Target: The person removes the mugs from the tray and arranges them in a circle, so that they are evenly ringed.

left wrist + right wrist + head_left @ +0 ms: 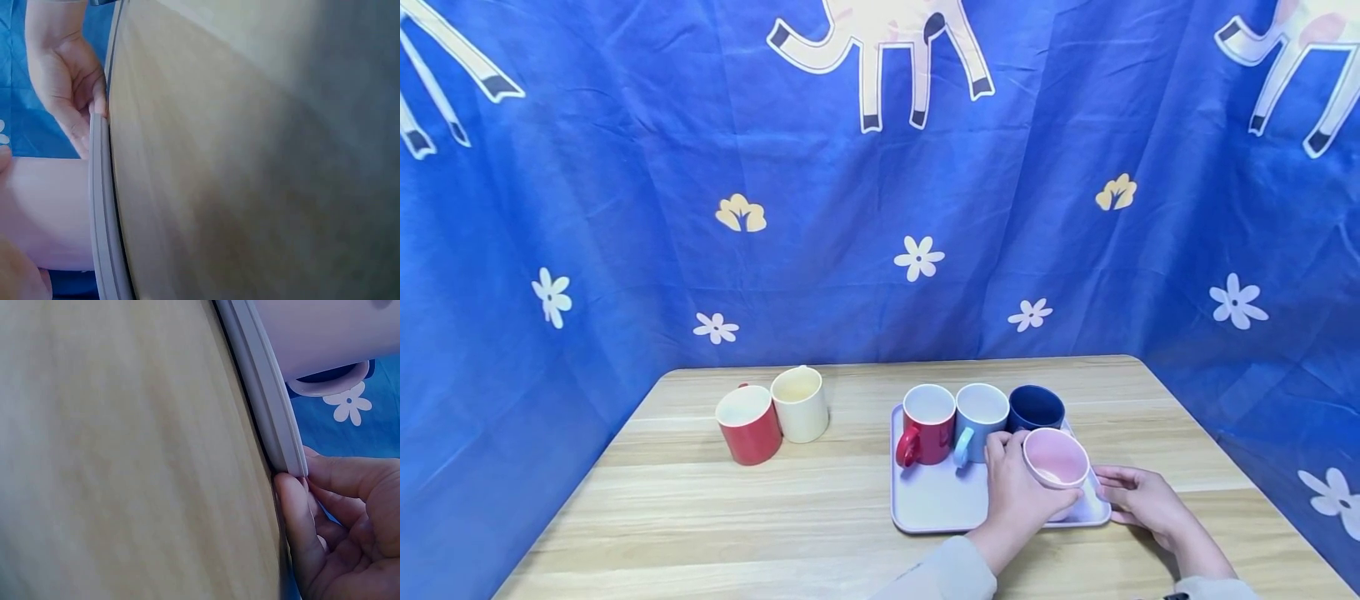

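My left hand grips a pink mug around its side, over the front right of a pale lilac tray. The mug is upright, its base close to the tray's surface. My right hand holds the tray's right front corner; the right wrist view shows the thumb and fingers pinching the rim. Behind the pink mug, a red mug, a light blue mug and a dark blue mug stand in a row on the tray. The pink mug's handle shows in the right wrist view.
Toward the left of the wooden table stand another red mug with a white inside and a cream mug, side by side. A blue patterned curtain hangs behind the table and along both sides.
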Motion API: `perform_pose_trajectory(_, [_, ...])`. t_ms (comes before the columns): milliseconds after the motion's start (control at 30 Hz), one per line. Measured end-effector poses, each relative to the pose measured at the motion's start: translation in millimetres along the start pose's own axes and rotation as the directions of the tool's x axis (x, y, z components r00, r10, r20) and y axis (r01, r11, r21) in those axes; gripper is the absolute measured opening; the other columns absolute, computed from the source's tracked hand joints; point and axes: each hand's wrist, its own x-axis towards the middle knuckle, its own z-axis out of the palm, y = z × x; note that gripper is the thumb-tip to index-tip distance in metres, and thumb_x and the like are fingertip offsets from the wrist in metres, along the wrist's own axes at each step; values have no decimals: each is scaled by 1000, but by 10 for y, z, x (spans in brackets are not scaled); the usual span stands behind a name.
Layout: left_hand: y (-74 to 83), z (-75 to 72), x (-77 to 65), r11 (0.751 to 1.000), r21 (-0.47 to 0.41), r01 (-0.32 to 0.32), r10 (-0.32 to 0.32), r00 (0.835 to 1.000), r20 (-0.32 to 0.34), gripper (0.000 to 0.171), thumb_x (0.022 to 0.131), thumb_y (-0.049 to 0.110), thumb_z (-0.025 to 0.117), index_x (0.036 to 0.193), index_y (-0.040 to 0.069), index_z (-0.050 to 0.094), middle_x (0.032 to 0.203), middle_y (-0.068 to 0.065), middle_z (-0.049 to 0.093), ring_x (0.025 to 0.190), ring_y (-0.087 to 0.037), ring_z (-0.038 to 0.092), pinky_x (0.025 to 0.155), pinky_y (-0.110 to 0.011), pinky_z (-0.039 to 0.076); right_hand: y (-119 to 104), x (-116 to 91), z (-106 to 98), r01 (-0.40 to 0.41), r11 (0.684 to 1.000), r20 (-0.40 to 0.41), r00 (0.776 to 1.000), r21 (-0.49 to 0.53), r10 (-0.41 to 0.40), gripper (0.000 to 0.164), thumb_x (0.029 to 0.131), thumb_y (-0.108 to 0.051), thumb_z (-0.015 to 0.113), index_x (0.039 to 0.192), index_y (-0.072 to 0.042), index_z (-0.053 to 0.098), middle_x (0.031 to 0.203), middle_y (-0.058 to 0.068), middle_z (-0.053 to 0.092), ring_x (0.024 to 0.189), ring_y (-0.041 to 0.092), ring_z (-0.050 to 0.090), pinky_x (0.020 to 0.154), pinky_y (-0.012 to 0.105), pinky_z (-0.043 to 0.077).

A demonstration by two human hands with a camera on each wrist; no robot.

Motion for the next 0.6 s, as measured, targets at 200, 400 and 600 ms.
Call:
perform_pose_trajectory(200, [-25, -1, -18, 999, 0, -51, 51, 999, -15, 83, 42, 30, 95, 116, 15, 58, 111, 7, 44, 107, -10, 42, 90, -25, 43, -5, 0, 5, -1, 1000, -8, 1000, 5, 1, 49, 88, -3, 63, 129, 16, 45, 113, 19, 63, 88, 16, 63, 72, 35, 56])
perform_pose_trajectory(400, [-14, -40, -7, 996, -45, -78, 77, 996, -35, 81, 45, 30, 94, 115, 16, 58, 111, 8, 48, 106, -9, 45, 87, -26, 45, -28, -13, 13, 8, 1000, 0, 1000, 4, -8, 49, 88, -3, 63, 130, 16, 45, 114, 20, 62, 88, 16, 63, 72, 34, 55])
perform_pose_trajectory(600, [34, -102, 10, 990, -93, -104, 100, 994, -52, 80, 47, 31, 93, 117, 16, 58, 113, 7, 49, 107, -10, 45, 87, -29, 46, -21, -19, 9, 11, 1000, 5, 1000, 3, -11, 50, 88, -4, 63, 130, 17, 44, 114, 20, 62, 89, 16, 63, 73, 34, 55])
